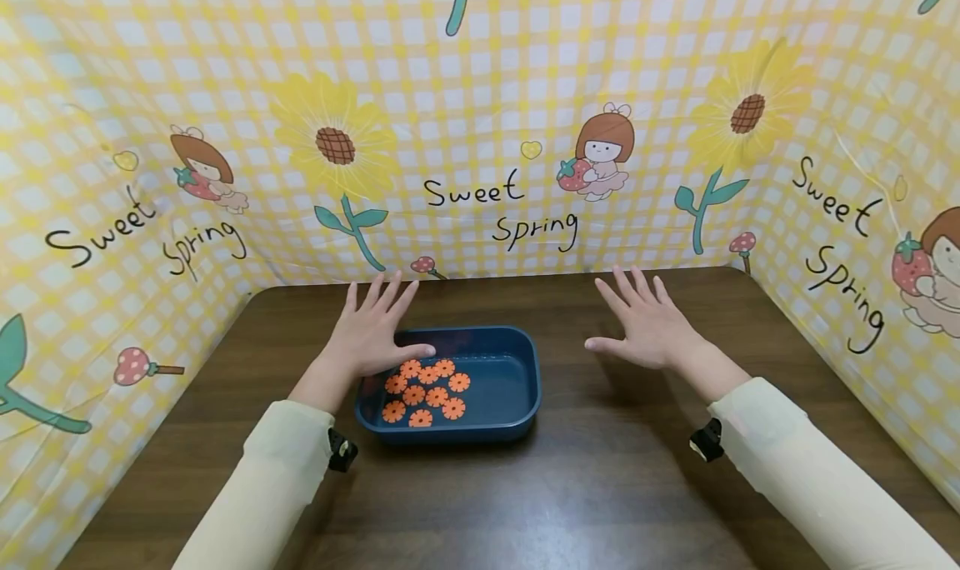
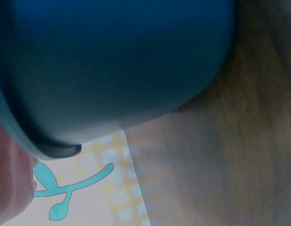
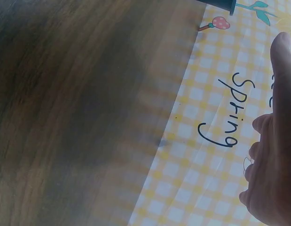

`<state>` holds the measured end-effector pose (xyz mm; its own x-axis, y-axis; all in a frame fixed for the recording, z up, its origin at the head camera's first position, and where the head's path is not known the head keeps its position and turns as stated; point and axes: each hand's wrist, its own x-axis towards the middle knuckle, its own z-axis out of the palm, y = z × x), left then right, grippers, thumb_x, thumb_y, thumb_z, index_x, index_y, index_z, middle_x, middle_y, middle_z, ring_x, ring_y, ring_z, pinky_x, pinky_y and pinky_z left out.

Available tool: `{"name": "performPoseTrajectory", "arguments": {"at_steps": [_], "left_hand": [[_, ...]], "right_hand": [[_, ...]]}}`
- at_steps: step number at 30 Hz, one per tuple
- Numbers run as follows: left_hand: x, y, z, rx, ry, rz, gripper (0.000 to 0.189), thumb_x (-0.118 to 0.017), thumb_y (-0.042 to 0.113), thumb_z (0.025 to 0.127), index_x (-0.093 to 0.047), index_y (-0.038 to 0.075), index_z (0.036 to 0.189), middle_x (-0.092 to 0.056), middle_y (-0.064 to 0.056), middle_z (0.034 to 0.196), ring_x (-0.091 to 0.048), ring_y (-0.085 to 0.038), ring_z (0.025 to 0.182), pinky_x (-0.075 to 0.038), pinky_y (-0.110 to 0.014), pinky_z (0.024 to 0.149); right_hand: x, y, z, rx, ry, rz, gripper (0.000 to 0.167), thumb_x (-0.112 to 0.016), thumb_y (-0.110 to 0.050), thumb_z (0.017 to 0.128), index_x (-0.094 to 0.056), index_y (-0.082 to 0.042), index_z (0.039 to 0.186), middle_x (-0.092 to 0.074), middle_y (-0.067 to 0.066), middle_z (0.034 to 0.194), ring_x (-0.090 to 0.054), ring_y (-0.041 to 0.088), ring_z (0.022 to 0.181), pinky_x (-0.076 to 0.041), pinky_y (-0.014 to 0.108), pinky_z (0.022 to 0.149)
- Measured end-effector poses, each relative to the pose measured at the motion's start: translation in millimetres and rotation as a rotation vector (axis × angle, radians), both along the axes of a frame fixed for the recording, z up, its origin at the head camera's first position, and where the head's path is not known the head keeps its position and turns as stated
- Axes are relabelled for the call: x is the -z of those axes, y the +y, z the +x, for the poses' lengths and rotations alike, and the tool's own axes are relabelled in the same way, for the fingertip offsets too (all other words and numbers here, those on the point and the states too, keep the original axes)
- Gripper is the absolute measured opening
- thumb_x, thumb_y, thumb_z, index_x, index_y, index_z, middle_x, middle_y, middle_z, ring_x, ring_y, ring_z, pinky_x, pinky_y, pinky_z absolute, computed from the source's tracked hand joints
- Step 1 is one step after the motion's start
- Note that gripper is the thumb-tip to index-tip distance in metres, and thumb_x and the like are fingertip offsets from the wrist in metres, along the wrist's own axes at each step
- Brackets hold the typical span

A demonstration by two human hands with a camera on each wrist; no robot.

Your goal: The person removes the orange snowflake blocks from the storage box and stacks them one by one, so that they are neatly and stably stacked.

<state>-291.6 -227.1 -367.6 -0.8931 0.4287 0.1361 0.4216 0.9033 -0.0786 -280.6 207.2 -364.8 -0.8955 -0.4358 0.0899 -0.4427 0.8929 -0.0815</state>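
Head view: L grip (image 1: 367, 337) wide, by far-L corner of blue tray (image 1: 498, 387) w/ orange discs (image 1: 414, 395), on bench (image 1: 600, 487); R grip (image 1: 647, 327) wide, holds nothing. L dropping low may bump tray, scatter discs.

Your two hands, left hand (image 1: 367, 337) and right hand (image 1: 654, 328), show five fingers (image 1: 372, 291) each, ten altogether. You wear two pale sleeves (image 1: 262, 478) and two black wrist devices (image 1: 707, 440), one per arm. Before you are one counter (image 1: 570, 495), one blue rectangular tray (image 1: 498, 387) and, visible within it, ten orange flower-shaped discs (image 1: 414, 395). Printed on the checked backdrop (image 1: 457, 78), as you face it: two sunflower heads (image 1: 335, 146), three cartoon girls (image 1: 604, 141), three spotted mushrooms (image 1: 132, 366) and three "Sweet Spring" captions (image 1: 536, 228).
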Motion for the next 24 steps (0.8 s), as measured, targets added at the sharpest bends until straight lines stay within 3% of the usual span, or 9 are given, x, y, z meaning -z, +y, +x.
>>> {"name": "performPoseTrajectory", "arguments": {"at_steps": [16, 24], "left_hand": [[-7.9, -11.9, 6.8, 0.014, 0.043, -0.016, 0.106, -0.039, 0.083, 0.080, -0.004, 0.020, 0.158, 0.002, -0.011, 0.161, 0.004, -0.033, 0.146, 0.003, -0.064, 0.110], [-12.8, -27.0, 11.6, 0.026, 0.013, 0.114, 0.099, -0.043, 0.076, 0.086, 0.000, 0.022, 0.157, 0.005, -0.012, 0.161, 0.004, -0.032, 0.146, 0.006, -0.058, 0.112]], "right_hand": [[-13.0, -10.9, 4.9, -0.057, 0.030, -0.064, 0.096, -0.043, -0.073, 0.088, -0.010, -0.014, 0.157, 0.001, 0.017, 0.161, 0.008, 0.038, 0.144, 0.002, 0.059, 0.113], [-22.3, -20.4, 6.7, -0.119, 0.058, -0.137, 0.092, -0.046, -0.068, 0.090, -0.013, -0.013, 0.157, -0.003, 0.015, 0.161, 0.008, 0.034, 0.145, 0.000, 0.056, 0.114]]}}
